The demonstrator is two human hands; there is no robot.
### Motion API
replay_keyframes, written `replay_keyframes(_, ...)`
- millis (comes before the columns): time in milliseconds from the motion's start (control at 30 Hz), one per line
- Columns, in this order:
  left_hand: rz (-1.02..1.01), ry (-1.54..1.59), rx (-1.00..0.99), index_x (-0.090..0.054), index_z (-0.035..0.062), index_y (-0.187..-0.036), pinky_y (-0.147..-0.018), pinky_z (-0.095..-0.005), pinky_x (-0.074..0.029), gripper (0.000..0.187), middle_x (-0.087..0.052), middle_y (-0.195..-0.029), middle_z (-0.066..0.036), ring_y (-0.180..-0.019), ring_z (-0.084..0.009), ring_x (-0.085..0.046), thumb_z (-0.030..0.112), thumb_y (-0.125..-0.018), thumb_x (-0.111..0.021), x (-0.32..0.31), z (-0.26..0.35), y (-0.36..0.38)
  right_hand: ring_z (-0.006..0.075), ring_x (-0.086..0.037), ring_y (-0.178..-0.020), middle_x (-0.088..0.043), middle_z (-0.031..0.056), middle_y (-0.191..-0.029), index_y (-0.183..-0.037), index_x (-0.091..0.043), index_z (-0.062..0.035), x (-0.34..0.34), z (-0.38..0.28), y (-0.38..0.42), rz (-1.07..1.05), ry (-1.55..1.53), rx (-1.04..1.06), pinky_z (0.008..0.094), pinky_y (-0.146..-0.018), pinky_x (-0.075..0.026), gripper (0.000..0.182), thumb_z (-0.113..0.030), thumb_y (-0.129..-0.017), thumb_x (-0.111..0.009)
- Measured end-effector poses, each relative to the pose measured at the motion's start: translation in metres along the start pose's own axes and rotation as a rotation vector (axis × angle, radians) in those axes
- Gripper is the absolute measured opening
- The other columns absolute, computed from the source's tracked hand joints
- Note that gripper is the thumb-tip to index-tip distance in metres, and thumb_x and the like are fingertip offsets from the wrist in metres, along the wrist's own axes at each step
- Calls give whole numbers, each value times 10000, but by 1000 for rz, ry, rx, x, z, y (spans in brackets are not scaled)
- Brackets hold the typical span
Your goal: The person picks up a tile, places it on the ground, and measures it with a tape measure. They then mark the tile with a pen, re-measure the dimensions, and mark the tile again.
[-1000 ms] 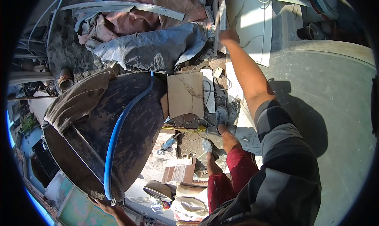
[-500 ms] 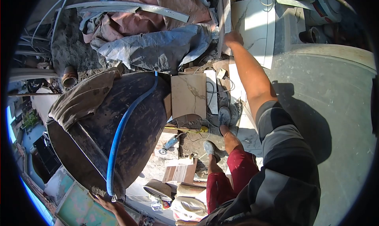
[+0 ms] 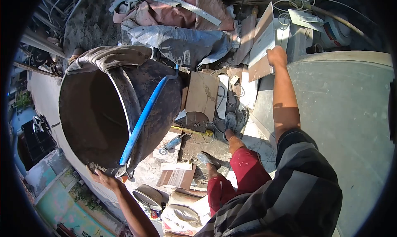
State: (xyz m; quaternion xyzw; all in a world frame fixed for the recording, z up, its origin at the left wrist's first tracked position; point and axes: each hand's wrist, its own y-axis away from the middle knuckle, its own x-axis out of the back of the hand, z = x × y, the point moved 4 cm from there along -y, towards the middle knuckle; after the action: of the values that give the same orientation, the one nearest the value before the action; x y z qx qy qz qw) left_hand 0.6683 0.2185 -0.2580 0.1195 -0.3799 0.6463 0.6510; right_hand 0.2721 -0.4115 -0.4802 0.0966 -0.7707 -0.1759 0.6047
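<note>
My right hand (image 3: 277, 56) is closed on the edge of a large rectangular tile (image 3: 257, 66), white on one face with a brown strip, held tilted near the other leaning sheets. My left hand (image 3: 103, 179) is at the lower rim of a big dark drum (image 3: 155, 102), its fingers curled around a small greyish rough lump (image 3: 97, 167) that I cannot identify. The drum lies tilted, its mouth facing left. A grey cloth (image 3: 109, 57) drapes over its upper rim, and a blue hose (image 3: 142, 123) hangs across its side.
A marble-patterned tile (image 3: 202, 94) stands beside the drum. An angle grinder (image 3: 170, 144) with a cord lies near my feet. Tile offcuts (image 3: 178, 175), a bucket (image 3: 148, 197) and sacks (image 3: 182, 216) are below. Tarps (image 3: 178, 42) lie at the top; a grey slab (image 3: 331, 125) is on the right.
The view has shifted, showing more of the drum's mouth. My right hand has swung the tile away from the tarps towards the grey slab. My left hand stays by the drum rim.
</note>
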Motion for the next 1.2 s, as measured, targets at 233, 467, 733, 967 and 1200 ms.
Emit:
replay_keyframes(233,59,-366,-114,-308,23,-1423,-1087,-521,-197,544,-250,-1409,-345,-1331,-457,-223,345,-990,-384,0,9,2,411,-596,-1041,-627,261,-1094,-1000,-668,21,90,15,187,123,-28,-22,465,-895,-473,357,-263,-793,-603)
replay_keyframes(467,-784,206,-611,-305,77,-1443,-1105,-504,-190,860,-170,-1492,-273,-1376,-446,-181,462,-779,-692,40,112,172,362,-644,-915,-634,273,-1028,-1026,-599,136,147,46,414,-99,-681,-24,444,-816,-490,417,-218,-805,-606)
replay_keyframes(733,-822,290,-640,-480,103,-1312,-998,-444,-395,673,-509,-1295,-149,-1226,-354,-467,210,-712,-765,132,66,297,234,-642,-850,-618,180,-996,-1093,-567,73,107,87,586,-512,-1003,-17,366,-753,-548,328,-149,-852,-544)
replay_keyframes(967,-610,172,-240,-656,69,-986,-596,-371,-485,203,-651,-805,-135,-699,-308,-639,139,-798,-685,224,-26,230,288,-651,-932,-579,206,-1172,-1303,-429,30,56,11,653,-985,-890,153,359,-746,-546,691,-551,-934,-364)
replay_keyframes(1200,-401,399,452,-649,-37,-939,-646,-253,-439,297,-624,-796,-11,-722,-83,-520,259,-920,-631,352,-164,232,287,-602,-997,-576,170,-1194,-1285,-468,3,-55,-2,629,-1108,-568,155,414,-804,-488,661,-554,-948,-352)
